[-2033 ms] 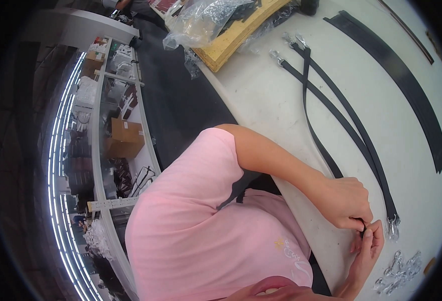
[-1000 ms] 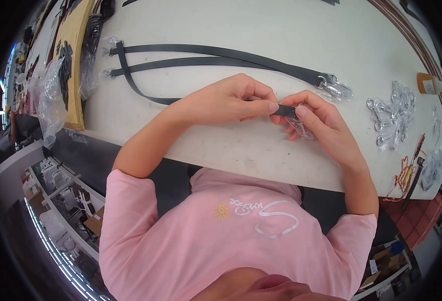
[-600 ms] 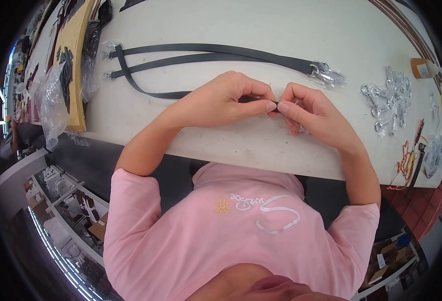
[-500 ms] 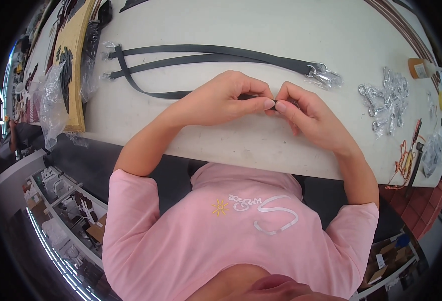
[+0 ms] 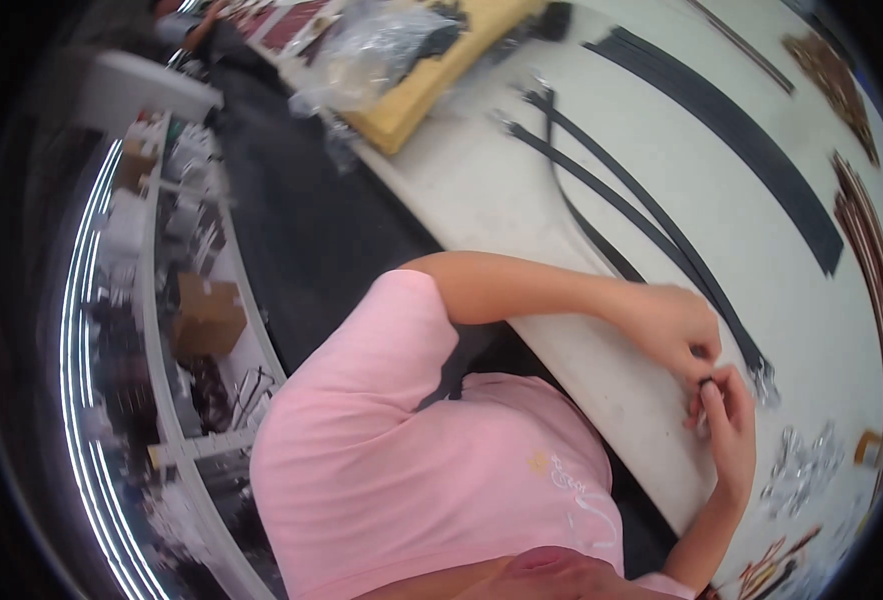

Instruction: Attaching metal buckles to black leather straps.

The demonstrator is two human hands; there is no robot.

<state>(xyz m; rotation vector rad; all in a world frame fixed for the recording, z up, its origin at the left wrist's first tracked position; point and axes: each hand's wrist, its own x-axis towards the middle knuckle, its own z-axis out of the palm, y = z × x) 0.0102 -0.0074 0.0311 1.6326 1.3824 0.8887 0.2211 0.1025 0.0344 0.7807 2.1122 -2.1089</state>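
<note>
My left hand (image 5: 669, 328) is closed around the end of a black strap (image 5: 593, 235), whose rest runs back over the white table. Close against it, my right hand (image 5: 726, 420) pinches a small dark bit at the strap's end. The fingers hide most of what is between them, and motion blurs it. Beyond my hands lie two long black straps (image 5: 626, 200), with the held strap crossing them at the far end. Shiny metal clips (image 5: 764, 382) in clear wrapping sit at their near end, and more wrapped clips (image 5: 506, 120) are at the far end.
A pile of wrapped metal clips (image 5: 801, 468) lies right of my right hand. Wide black strips (image 5: 726, 140) lie side by side further back. A yellow board (image 5: 441, 80) with clear plastic bags (image 5: 371, 50) stands at the far left. Shelves (image 5: 166, 300) with boxes are left of me.
The head view has swung left, so the table looks tilted and my hands sit further right. My hands stay together at the strap's end.
</note>
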